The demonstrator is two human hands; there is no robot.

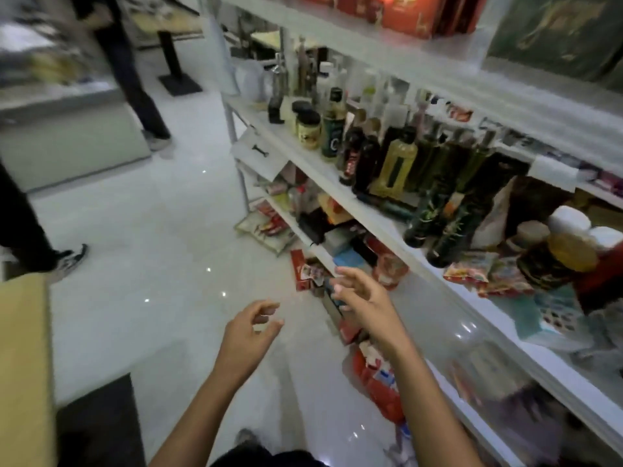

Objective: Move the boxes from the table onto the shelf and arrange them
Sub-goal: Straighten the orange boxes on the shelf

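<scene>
While no box is being held, the left hand (251,326) and right hand (362,298) are being kept empty, fingers loosely curled and apart, beside the shelf (340,193) front edge; red boxes (414,11) are being stored on its top level.

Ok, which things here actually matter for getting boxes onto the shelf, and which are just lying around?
Part of the job:
- left hand, empty, fingers curled
- right hand, empty, open
- white shelf
- red boxes on the top shelf
- tan tabletop edge

Just lying about:
- bottles
- jars
- red packets low by the floor
- bystander's sneaker
</scene>
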